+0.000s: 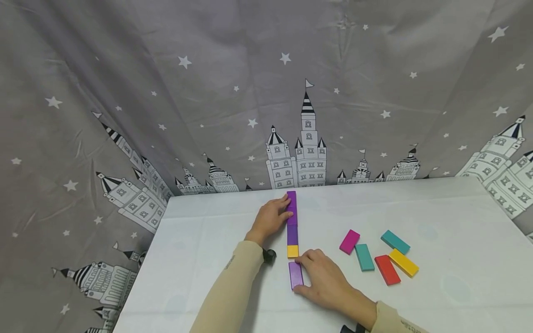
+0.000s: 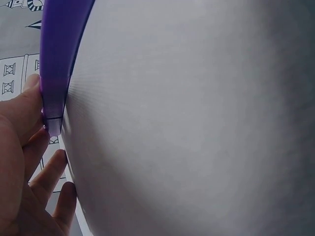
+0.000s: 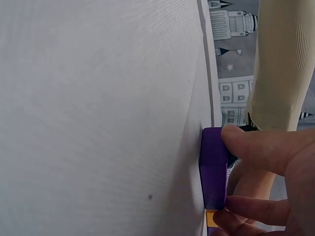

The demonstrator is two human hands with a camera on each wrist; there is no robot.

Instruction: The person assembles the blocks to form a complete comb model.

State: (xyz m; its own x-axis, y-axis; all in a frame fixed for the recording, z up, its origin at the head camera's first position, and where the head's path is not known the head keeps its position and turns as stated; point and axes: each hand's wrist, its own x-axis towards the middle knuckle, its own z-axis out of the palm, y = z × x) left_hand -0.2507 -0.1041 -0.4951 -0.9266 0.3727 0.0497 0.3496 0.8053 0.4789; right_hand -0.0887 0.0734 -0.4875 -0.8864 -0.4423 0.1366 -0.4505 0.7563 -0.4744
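Note:
A straight row of purple blocks (image 1: 292,215) runs toward the table's back edge, with a yellow block (image 1: 293,251) at its near end. Against the row's left side, near the far end, rest the fingertips of my left hand (image 1: 268,222). In the left wrist view, thumb and fingers touch one side of the purple row (image 2: 61,44). My right hand (image 1: 325,280) pinches a lighter purple block (image 1: 296,275), thumb by its near end and a finger by its far end. A small gap separates that block from the yellow one. The right wrist view shows this purple block (image 3: 213,167) beside the thumb.
Loose blocks lie to the right on the white table (image 1: 200,259): magenta (image 1: 349,242), teal (image 1: 364,257), another teal (image 1: 395,242), red (image 1: 387,270) and a yellow one (image 1: 404,262). Behind the table hangs a grey curtain (image 1: 233,106) printed with castles and stars.

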